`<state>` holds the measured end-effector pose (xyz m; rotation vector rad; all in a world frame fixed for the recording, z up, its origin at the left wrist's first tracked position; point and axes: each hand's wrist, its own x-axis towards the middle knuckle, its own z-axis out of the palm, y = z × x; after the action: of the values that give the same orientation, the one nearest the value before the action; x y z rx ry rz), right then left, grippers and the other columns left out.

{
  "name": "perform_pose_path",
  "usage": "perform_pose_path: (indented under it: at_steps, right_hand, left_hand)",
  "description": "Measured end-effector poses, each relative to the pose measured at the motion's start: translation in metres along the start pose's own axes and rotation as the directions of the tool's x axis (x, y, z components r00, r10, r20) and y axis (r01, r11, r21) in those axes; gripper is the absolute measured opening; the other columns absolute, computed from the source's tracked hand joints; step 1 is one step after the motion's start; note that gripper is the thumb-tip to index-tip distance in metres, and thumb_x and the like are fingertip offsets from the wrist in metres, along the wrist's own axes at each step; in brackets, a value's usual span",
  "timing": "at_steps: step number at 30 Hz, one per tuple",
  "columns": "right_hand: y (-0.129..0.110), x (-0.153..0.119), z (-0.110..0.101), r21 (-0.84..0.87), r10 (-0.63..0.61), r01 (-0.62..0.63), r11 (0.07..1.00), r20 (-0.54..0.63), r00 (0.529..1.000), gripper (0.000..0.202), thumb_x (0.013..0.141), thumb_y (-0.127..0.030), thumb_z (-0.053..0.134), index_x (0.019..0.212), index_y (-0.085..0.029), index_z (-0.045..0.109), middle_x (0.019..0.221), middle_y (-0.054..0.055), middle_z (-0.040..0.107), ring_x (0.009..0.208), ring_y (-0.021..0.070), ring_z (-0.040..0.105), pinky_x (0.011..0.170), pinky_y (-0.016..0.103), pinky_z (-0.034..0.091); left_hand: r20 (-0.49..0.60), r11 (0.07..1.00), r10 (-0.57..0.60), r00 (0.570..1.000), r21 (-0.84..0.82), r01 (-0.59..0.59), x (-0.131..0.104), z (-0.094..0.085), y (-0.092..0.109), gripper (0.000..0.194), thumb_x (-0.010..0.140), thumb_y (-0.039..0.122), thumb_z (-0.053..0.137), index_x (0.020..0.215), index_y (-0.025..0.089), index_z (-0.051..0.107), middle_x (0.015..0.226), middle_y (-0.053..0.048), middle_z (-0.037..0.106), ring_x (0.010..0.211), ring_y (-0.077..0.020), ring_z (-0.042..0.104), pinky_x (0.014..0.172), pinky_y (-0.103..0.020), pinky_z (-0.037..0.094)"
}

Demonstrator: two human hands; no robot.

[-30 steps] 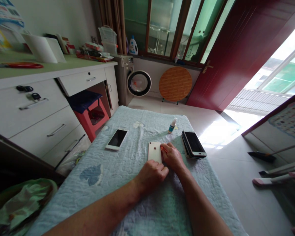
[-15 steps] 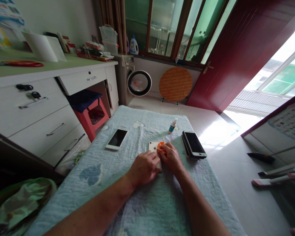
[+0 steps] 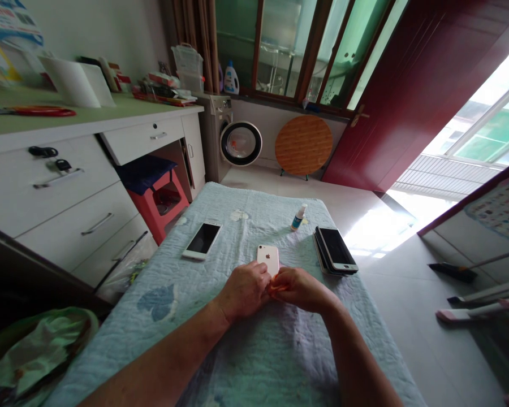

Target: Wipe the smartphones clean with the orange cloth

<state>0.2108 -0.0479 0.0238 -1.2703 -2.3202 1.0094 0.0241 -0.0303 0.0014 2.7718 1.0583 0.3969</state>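
- The pale phone (image 3: 268, 257) lies back up near the middle of the surface (image 3: 224, 212), its logo and top-left camera showing.
- Its long axis runs away from the person, camera end farthest.
- The near end is hidden under the fingers, so its lower edge cannot be made out.
- The left hand (image 3: 246, 287) is curled closed on the phone's near left part; its fingertips are partly hidden.
- The right hand (image 3: 301, 289) is closed in a pinch on the orange cloth (image 3: 279, 284), at the phone's near right side; much of the cloth is covered.
- Bare quilted fabric lies open beyond the phone and to its left, up to the white phone (image 3: 202, 240), which slants with its far end rightward.
- The spray bottle (image 3: 298, 218) stands upright, beyond and right of the pale phone.
- The phone stack (image 3: 336, 249) sits close to the surface's right edge; its lower layers are mostly covered.
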Motion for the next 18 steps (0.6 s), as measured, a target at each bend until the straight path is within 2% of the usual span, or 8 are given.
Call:
perform_pose_path:
  at_steps: [2, 5, 8, 11, 14, 18]
  right_hand:
    - [0.001, 0.001, 0.001, -0.013, 0.012, -0.012, 1.0, -0.028, 1.0, 0.02, 0.078, -0.01, 0.055, 0.069, -0.02, 0.07, 0.073, -0.003, 0.063, 0.068, 0.0101, 0.056, 0.064, 0.018, 0.039]
    - [0.006, 0.006, 0.007, -0.076, 0.06, -0.074, 0.994, -0.172, 0.983, 0.017, 0.078, -0.011, 0.058, 0.073, -0.02, 0.071, 0.074, -0.002, 0.061, 0.07, 0.0107, 0.056, 0.065, 0.019, 0.038]
    - [0.017, 0.015, 0.014, -0.122, 0.098, -0.144, 0.982, -0.325, 0.941, 0.016, 0.081, -0.013, 0.058, 0.075, -0.02, 0.071, 0.076, -0.001, 0.057, 0.072, 0.0112, 0.055, 0.068, 0.02, 0.039]
    - [0.028, 0.025, 0.02, -0.138, 0.092, -0.172, 0.975, -0.453, 0.887, 0.014, 0.084, -0.015, 0.057, 0.082, -0.02, 0.071, 0.092, 0.002, 0.058, 0.085, 0.0134, 0.056, 0.077, 0.023, 0.042]
    - [0.033, 0.033, 0.022, -0.211, 0.068, -0.198, 0.957, -0.501, 0.863, 0.016, 0.089, -0.019, 0.054, 0.09, -0.021, 0.071, 0.102, 0.005, 0.059, 0.093, 0.0161, 0.055, 0.083, 0.026, 0.042]
    - [0.032, 0.036, 0.022, -0.333, 0.029, -0.216, 0.918, -0.486, 0.873, 0.02, 0.093, -0.019, 0.05, 0.096, -0.023, 0.069, 0.11, 0.005, 0.063, 0.093, 0.0173, 0.054, 0.086, 0.029, 0.04]
  left_hand:
    - [0.002, 1.0, 0.007, 1.0, 0.0, -0.007, 0.0, 0.0, 0.0, 0.018, 0.089, 0.034, 0.06, 0.086, 0.018, 0.065, 0.088, -0.005, 0.064, 0.083, -0.0212, 0.06, 0.07, -0.031, 0.047]
    - [-0.01, 1.0, 0.01, 1.0, -0.011, -0.01, -0.001, -0.001, 0.001, 0.024, 0.091, 0.039, 0.057, 0.093, 0.017, 0.065, 0.088, -0.005, 0.065, 0.083, -0.0212, 0.06, 0.072, -0.031, 0.048]
    - [-0.015, 1.0, 0.013, 1.0, -0.004, -0.013, -0.001, -0.001, 0.002, 0.02, 0.09, 0.035, 0.059, 0.094, 0.017, 0.065, 0.09, -0.004, 0.064, 0.085, -0.0213, 0.06, 0.074, -0.032, 0.048]
    - [-0.001, 1.0, 0.012, 1.0, 0.016, -0.012, -0.001, -0.002, 0.002, 0.011, 0.083, 0.029, 0.065, 0.087, 0.018, 0.064, 0.091, -0.004, 0.063, 0.086, -0.0218, 0.059, 0.075, -0.032, 0.049]
    - [0.013, 1.0, 0.0, 1.0, 0.015, 0.0, -0.001, -0.003, 0.002, 0.007, 0.081, 0.025, 0.065, 0.082, 0.018, 0.062, 0.091, -0.004, 0.063, 0.085, -0.0218, 0.058, 0.074, -0.032, 0.049]
    - [0.03, 1.0, -0.012, 0.999, 0.009, 0.011, -0.001, -0.003, 0.002, 0.008, 0.082, 0.026, 0.064, 0.083, 0.018, 0.062, 0.093, -0.005, 0.063, 0.086, -0.0223, 0.058, 0.074, -0.033, 0.049]
